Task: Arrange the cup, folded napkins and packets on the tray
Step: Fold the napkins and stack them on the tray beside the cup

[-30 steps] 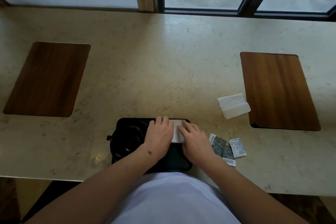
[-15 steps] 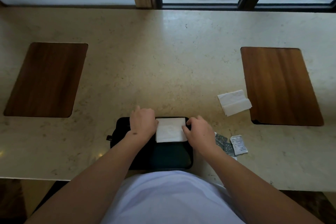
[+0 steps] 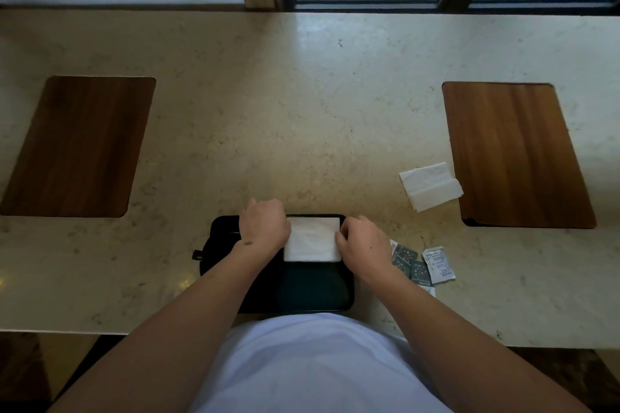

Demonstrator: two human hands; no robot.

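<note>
Grip, L: left hand (image 3: 263, 228) curled, knuckles up, at left edge of folded napkin (image 3: 312, 239); fingertips hidden under the hand, so can't tell if pinching or just pressing.
Grip, R: right hand (image 3: 364, 245) curled likewise at napkin's right edge; contact looks real, hold itself can't tell.
Napkin on tray: lies flat on far half of black tray (image 3: 315, 292), long axis running L-R, square to tray's far rim; near half of tray bare.
Cup: dark shape on tray's left end, mostly behind left forearm; only a small handle-like nub (image 3: 197, 255) shows; not sure.
Second napkin: second folded napkin (image 3: 431, 186) on tabletop (image 3: 302, 111), off tray, fwd and right of right hand, well apart, just beside right wooden mat (image 3: 513, 154).
Packets: packets (image 3: 422, 265) in loose cluster on tabletop, just right of right wrist, beside tray's right edge.
Key relation: both leftover items lie to the right; right hand is the nearer one; packets closest.
Step (judged): squaring first napkin; second napkin + packets not yet on tray.
</note>
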